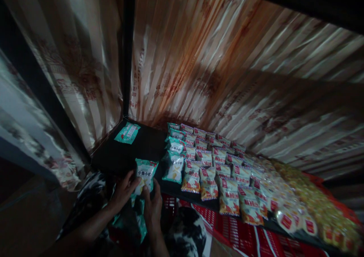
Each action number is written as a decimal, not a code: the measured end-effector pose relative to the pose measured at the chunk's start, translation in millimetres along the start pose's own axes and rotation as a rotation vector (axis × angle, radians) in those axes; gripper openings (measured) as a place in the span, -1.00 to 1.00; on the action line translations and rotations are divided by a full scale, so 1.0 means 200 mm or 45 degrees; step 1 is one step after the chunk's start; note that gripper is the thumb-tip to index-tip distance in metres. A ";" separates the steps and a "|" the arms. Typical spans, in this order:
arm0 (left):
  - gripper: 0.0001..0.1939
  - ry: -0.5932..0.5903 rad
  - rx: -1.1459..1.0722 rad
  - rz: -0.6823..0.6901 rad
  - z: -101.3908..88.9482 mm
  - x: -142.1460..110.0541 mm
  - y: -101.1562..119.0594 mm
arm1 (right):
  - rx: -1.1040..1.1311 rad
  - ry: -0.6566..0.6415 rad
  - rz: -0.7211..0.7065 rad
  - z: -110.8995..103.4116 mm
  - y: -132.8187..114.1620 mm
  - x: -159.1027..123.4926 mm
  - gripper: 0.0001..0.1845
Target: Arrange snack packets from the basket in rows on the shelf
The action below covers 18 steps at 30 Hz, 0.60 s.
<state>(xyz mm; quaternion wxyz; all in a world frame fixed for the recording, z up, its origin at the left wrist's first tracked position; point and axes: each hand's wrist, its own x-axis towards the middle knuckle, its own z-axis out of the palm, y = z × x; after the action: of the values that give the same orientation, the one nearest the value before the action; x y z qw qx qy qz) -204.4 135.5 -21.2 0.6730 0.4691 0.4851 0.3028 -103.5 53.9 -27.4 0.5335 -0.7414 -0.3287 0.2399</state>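
Between my two hands is a teal-and-white snack bag (145, 170), its printed front facing me. My left hand (125, 188) grips its left side, fingers bent against the wrapper. At its lower right edge my right hand (152, 207) closes on it with the thumb on the front. More teal bags (141, 224) lie below my hands between my knees, partly hidden. On the dark shelf (113, 154) ahead, one teal bag (127, 132) lies flat in the back left corner. To the right, a row of similar teal bags (174, 167) runs front to back.
Orange-and-white snack bags (229, 196) fill rows beside the teal ones. Round clear-wrapped packs (286, 219) and yellow packs (327, 211) sit further right. Red plastic baskets (230, 226) are under the shelf edge. A black post (128, 52) and pleated curtains (182, 59) enclose the back.
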 end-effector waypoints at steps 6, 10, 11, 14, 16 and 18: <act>-0.48 0.020 0.196 0.152 0.01 0.02 0.02 | 0.046 -0.008 -0.035 0.02 -0.01 0.03 -0.42; -0.48 0.110 0.244 0.200 0.02 0.04 0.05 | 0.044 -0.046 -0.042 0.01 -0.02 0.06 -0.39; -0.45 0.125 0.241 0.198 0.03 0.04 0.06 | 0.030 -0.058 -0.043 0.01 -0.03 0.07 -0.38; -0.36 0.166 0.211 0.173 0.04 0.06 0.07 | -0.025 -0.099 -0.049 0.00 -0.03 0.10 -0.37; -0.31 0.200 0.217 0.160 0.04 0.08 0.07 | -0.069 -0.092 -0.066 0.00 -0.03 0.12 -0.38; -0.31 0.225 0.264 0.157 0.04 0.11 0.07 | -0.137 -0.047 -0.086 -0.01 -0.03 0.14 -0.39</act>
<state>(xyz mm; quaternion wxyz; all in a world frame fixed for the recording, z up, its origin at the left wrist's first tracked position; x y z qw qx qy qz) -188.5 156.1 -15.9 0.5556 0.5366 0.5414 0.3320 -85.8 74.4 -21.6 0.4944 -0.7531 -0.3758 0.2173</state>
